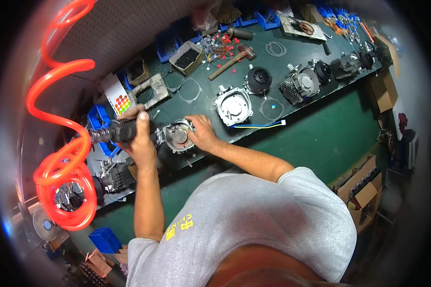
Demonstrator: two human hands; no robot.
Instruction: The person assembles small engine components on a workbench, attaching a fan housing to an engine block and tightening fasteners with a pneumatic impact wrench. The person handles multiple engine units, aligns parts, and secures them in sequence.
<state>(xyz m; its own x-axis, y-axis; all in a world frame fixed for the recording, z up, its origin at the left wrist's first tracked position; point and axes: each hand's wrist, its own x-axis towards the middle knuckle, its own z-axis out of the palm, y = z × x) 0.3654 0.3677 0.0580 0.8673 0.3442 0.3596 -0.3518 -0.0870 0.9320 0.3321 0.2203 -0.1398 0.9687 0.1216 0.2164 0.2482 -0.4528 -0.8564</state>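
My left hand (141, 142) is wrapped round a dark pneumatic screwdriver (114, 134), its thumb along the top. The tool lies almost level, its front end pointing right toward a round, open metal housing (179, 137) on the bench. Whether its bit touches the housing is hidden. My right hand (203, 133) grips the housing's right rim, fingers curled over the edge. To the right sits another open silver housing (233, 106), with a black round motor part (258, 79) behind it and a yellow-and-blue wire lead (261, 126) in front.
A coiled red air hose (57, 124) hangs at the left. On the green bench lie a hammer (232, 61), thin gaskets (190, 90), a box of black small parts (187, 58) and further motor assemblies (304, 82). Blue bins (268, 20) line the back. Cardboard boxes (361, 184) stand at the right.
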